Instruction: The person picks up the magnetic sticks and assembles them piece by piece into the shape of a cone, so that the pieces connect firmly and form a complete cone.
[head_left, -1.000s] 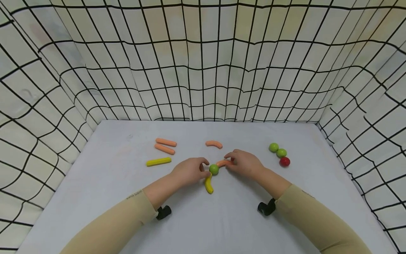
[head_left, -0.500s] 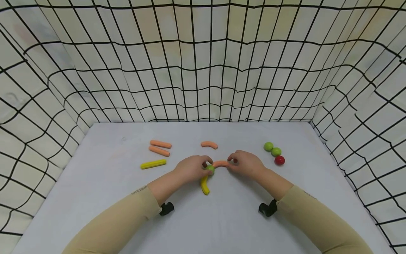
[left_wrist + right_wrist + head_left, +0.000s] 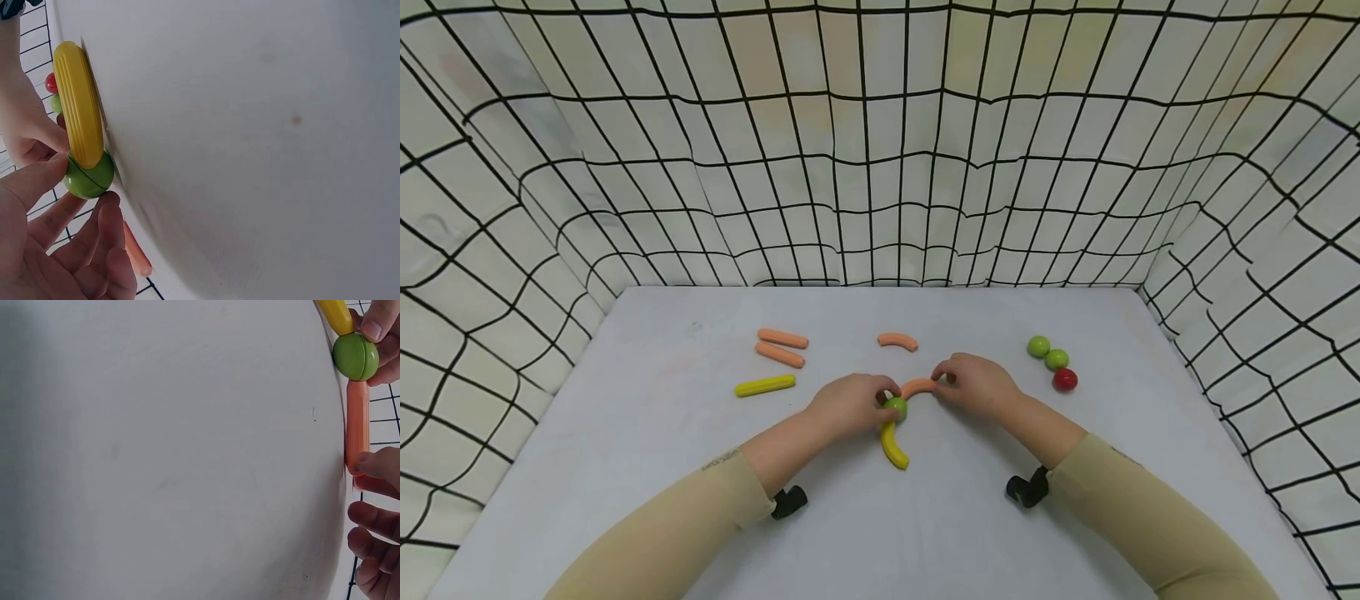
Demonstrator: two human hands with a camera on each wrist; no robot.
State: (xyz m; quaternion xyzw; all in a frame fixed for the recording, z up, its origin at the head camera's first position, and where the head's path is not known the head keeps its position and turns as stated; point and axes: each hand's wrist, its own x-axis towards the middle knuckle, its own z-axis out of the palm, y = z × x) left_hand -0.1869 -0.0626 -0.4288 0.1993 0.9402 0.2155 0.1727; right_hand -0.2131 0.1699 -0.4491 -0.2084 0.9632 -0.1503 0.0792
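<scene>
My left hand pinches a green ball with a seam around it between thumb and fingers. A ribbed yellow curved piece meets the ball's near side and points toward me. On the far side, a curved orange piece runs from the ball to my right hand, whose thumb and index finger pinch its outer end. Its other fingers stay off the piece. Whether the pieces are joined to the ball or only touch it, I cannot tell.
On the white table, two straight orange sticks and a yellow stick lie left. A short orange curve lies behind the hands. Two green balls and a red ball sit right. Black-and-white netting surrounds the back and sides.
My left fingers have closed onto the green ball. The yellow piece's near end has swung to the right. My right hand keeps its pinch on the orange piece.
</scene>
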